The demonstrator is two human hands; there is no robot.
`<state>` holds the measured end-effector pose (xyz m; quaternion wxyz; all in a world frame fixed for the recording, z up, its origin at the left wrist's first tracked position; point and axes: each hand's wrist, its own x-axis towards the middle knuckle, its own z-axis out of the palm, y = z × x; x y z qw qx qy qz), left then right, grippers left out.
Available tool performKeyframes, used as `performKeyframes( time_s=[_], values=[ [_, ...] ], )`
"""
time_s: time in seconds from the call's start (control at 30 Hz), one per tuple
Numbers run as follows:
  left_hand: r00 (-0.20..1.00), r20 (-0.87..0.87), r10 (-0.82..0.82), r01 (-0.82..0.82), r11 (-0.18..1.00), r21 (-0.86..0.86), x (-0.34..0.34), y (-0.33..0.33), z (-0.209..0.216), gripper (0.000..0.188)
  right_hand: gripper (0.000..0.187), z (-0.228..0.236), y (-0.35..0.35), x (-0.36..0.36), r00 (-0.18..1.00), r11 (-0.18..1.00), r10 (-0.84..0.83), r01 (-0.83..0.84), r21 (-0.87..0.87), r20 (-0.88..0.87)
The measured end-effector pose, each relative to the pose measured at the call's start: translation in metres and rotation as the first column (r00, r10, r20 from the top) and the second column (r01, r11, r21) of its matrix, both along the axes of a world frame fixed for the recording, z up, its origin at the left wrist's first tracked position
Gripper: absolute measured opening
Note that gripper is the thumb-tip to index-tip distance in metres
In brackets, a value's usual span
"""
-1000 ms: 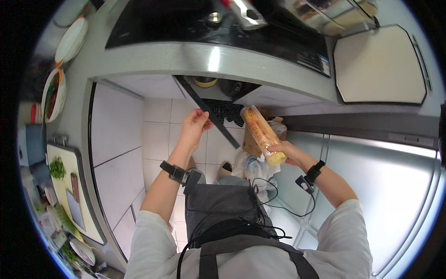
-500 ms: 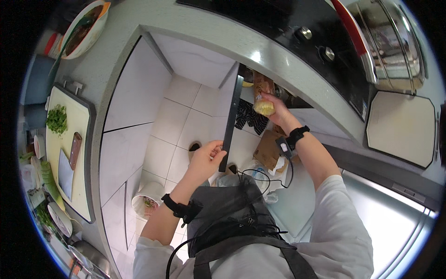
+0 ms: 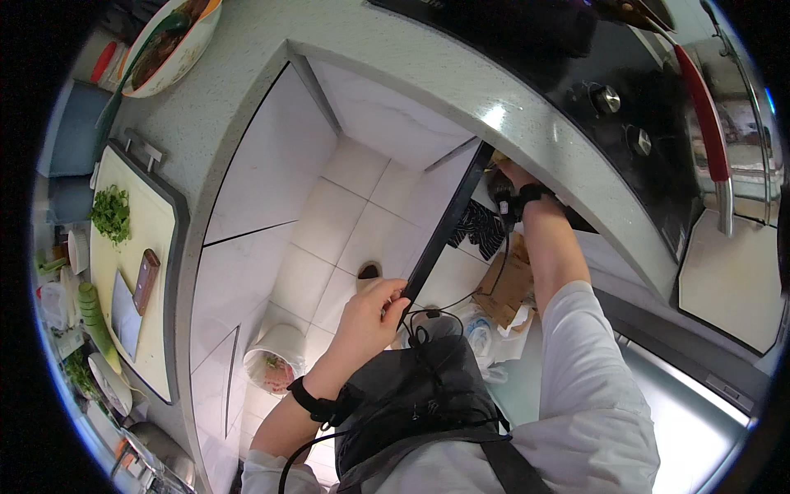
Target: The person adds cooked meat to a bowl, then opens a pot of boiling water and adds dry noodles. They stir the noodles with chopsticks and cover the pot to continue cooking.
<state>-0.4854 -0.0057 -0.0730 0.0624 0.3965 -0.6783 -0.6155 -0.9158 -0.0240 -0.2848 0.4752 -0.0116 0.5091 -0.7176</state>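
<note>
My left hand (image 3: 372, 317) has its fingers curled around the black edge of an opened cabinet door (image 3: 448, 221), with the thumb against it. My right hand (image 3: 516, 174) reaches deep into the cabinet beneath the counter. Its fingers are hidden under the worktop, so what they hold does not show. A scrap of yellow (image 3: 498, 156) shows just beside that hand. Below the right wrist lie a black striped cloth (image 3: 477, 228) and a brown cardboard box (image 3: 506, 284).
A white bin (image 3: 276, 362) with scraps stands on the tiled floor. On the left counter, a cutting board (image 3: 156, 329) holds a cleaver (image 3: 136, 300) and chopped greens (image 3: 111, 214). A black stovetop (image 3: 576, 90), a red-handled pan (image 3: 706, 123) and a pale board (image 3: 732, 276) are to the right.
My right hand has moved farther into the cabinet, and the yellow-ended package it held is no longer plainly visible. My left hand stays on the door edge. The view has shifted.
</note>
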Motion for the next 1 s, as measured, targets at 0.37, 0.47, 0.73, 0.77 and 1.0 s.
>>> performKeyframes(
  time_s=[0.37, 0.47, 0.73, 0.77, 1.0],
  values=[
    [1.0, -0.02, 0.01, -0.009, 0.999, 0.032, 0.0, -0.003, -0.002, 0.023, 0.024, 0.001, -0.021, -0.01, 0.984, 0.996, -0.074, 0.082, 0.04, -0.159],
    [1.0, 0.002, 0.004, -0.004, 1.0, -0.001, 0.0, 0.0, 0.0, 0.024, 0.025, 0.01, -0.011, -0.001, 0.965, 0.993, -0.03, 0.058, 0.1, -0.259],
    [0.999, 0.018, 0.026, -0.027, 1.0, 0.009, -0.007, 0.012, -0.009, 0.025, 0.027, 0.079, 0.055, 0.066, 0.846, 0.905, 0.397, -0.295, 0.308, -0.355],
    [1.0, 0.023, 0.009, -0.01, 0.999, 0.039, -0.011, 0.016, -0.012, 0.026, 0.028, 0.096, 0.071, 0.075, 0.852, 0.869, 0.457, -0.366, 0.334, -0.257],
    [0.986, 0.127, -0.111, 0.12, 0.991, -0.062, -0.064, 0.066, -0.019, 0.028, 0.008, 0.223, 0.175, 0.097, 0.63, 0.586, 0.774, -0.667, 0.46, -0.072]
  ],
)
